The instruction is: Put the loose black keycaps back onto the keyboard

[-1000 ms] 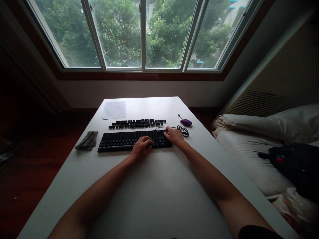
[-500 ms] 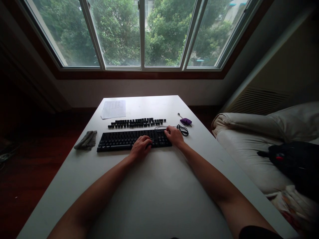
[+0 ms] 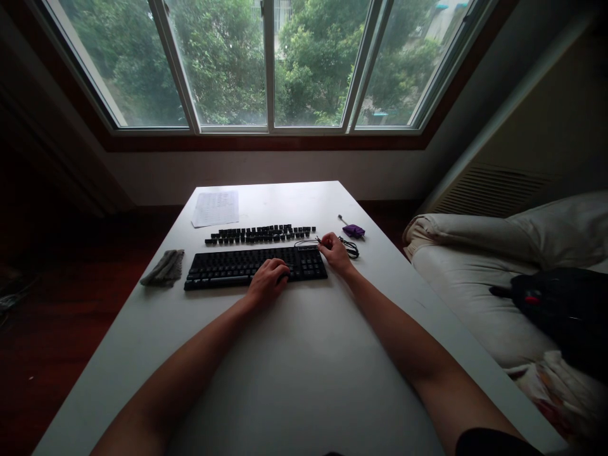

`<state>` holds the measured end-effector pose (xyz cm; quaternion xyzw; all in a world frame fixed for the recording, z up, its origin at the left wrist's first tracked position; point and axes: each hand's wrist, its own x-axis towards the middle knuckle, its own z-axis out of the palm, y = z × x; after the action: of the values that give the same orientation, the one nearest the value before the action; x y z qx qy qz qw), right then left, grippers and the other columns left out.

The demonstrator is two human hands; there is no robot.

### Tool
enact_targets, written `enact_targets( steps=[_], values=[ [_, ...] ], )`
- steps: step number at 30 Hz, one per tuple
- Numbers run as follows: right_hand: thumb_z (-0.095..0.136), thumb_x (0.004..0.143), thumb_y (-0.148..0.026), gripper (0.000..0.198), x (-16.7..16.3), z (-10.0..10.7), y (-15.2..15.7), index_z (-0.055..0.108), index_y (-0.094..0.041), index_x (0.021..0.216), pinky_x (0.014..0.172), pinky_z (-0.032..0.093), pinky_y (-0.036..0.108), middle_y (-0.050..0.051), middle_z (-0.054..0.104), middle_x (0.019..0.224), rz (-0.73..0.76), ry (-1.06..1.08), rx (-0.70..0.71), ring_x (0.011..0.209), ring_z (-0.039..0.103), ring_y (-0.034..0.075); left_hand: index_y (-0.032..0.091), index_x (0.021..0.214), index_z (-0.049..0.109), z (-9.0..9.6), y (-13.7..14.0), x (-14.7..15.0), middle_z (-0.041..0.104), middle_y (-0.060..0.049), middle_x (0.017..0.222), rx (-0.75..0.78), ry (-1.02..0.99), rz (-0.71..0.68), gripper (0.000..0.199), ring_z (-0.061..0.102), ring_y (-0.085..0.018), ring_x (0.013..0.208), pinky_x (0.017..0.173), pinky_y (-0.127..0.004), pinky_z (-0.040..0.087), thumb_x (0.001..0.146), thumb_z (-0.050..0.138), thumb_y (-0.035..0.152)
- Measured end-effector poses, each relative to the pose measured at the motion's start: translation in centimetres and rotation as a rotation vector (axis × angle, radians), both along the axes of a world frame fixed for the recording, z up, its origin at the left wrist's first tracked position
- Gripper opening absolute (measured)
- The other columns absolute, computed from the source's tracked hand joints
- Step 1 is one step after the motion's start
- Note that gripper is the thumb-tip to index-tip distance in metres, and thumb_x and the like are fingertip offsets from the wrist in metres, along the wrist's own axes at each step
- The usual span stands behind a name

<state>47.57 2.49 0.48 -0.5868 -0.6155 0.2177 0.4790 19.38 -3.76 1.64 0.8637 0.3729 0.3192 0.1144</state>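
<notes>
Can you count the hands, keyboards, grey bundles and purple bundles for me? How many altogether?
Hands: 2 (left hand, right hand)
Keyboard: 1
Grey bundle: 1
Purple bundle: 1
Total: 5

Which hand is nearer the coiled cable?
The right hand, by the right end of the keyboard: the coiled cable lies beside it, while the left hand is farther off.
</notes>
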Motion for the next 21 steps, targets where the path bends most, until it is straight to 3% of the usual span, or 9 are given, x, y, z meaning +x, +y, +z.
enact_targets(
  steps=[5,11,21],
  values=[
    [0.062,0.082,-0.044,0.023,-0.40,0.02,-0.14,0.055,-0.023,0.087,0.073,0.053,0.034,0.002,0.066,0.080,0.017,0.091,-0.035,0.075,0.065,0.020,0.026,0.105,0.067,-0.05,0.02,0.06,0.062,-0.006,0.118,-0.004,-0.004,0.007,0.018,0.056,-0.023,0.111,0.097,-0.041,0.050,0.090,0.059,0.019],
    [0.059,0.082,-0.044,0.031,-0.03,0.03,0.19,0.066,-0.020,0.098,0.071,0.056,0.033,0.006,0.070,0.092,0.078,0.278,-0.105,0.077,0.067,0.018,0.026,0.105,0.067,-0.02,0.06,-0.03,0.062,-0.006,0.118,-0.001,-0.003,0.000,0.018,0.056,-0.024,0.112,0.098,-0.041,0.050,0.090,0.059,0.019],
    [0.055,0.079,-0.030,0.026,0.27,0.43,0.37,0.068,-0.020,0.099,0.081,0.057,0.036,0.007,0.071,0.108,0.028,0.578,-0.014,0.093,0.071,0.020,0.025,0.105,0.067,0.09,0.03,-0.05,0.062,-0.006,0.117,-0.009,0.002,-0.005,0.018,0.056,-0.023,0.111,0.097,-0.041,0.050,0.090,0.058,0.020]
  ],
)
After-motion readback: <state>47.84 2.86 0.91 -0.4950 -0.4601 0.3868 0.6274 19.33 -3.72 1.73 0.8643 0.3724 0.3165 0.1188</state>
